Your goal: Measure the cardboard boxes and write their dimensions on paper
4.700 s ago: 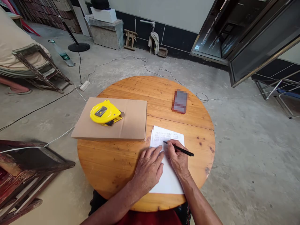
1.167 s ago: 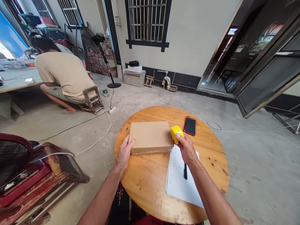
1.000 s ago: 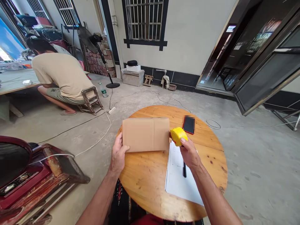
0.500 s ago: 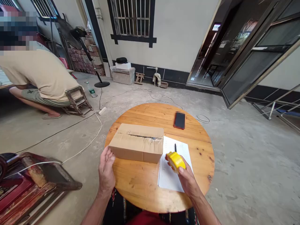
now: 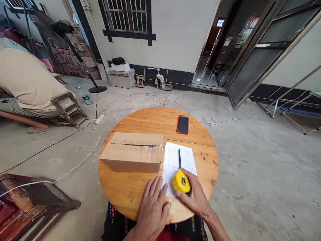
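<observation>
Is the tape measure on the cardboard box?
No, the yellow tape measure is in the right grip over the paper, beside the cardboard box.

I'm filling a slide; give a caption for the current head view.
Right hand holding a yellow tape measure, left hand near the papers, cardboard box on a round wooden table.

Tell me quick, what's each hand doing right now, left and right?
Left hand: open, palm down at the near edge of the table, holding nothing.
Right hand: closed around the tape measure, over the paper.
</observation>
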A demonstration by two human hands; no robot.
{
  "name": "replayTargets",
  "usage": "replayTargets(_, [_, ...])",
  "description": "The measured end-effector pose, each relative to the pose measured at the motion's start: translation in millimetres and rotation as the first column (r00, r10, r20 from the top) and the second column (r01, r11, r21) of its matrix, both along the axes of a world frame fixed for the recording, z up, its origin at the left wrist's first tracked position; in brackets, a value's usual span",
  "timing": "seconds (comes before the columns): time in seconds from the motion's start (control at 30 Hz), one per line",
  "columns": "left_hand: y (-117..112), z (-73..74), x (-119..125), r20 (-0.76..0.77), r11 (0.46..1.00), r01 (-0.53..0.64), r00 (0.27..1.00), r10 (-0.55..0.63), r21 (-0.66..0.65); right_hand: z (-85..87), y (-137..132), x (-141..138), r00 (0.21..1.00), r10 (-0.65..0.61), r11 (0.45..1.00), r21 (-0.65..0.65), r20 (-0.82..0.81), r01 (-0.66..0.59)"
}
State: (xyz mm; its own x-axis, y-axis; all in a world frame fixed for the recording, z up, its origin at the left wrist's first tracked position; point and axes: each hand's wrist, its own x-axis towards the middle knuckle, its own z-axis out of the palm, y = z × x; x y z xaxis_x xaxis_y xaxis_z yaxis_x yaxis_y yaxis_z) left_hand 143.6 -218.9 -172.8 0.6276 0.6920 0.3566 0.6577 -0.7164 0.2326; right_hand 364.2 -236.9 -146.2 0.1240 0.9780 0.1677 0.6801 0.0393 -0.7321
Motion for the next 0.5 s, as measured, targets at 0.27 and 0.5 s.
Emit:
replayTargets(0.27, [10.1,8.1,17.4,0.085,0.998,0.039,0.996,-0.034,-0.051,3.4,21.7,27.6,0.996,-0.086,0.995,-0.051,-0.035,0.084])
replayTargets(0.5, [27.1,44.9,-87.0,0.666,0.860,-0.509,0.652,0.362,0.031,24.9,28.2,9.4,0.875,-0.003,1.000,-0.011,-0.484,-0.002])
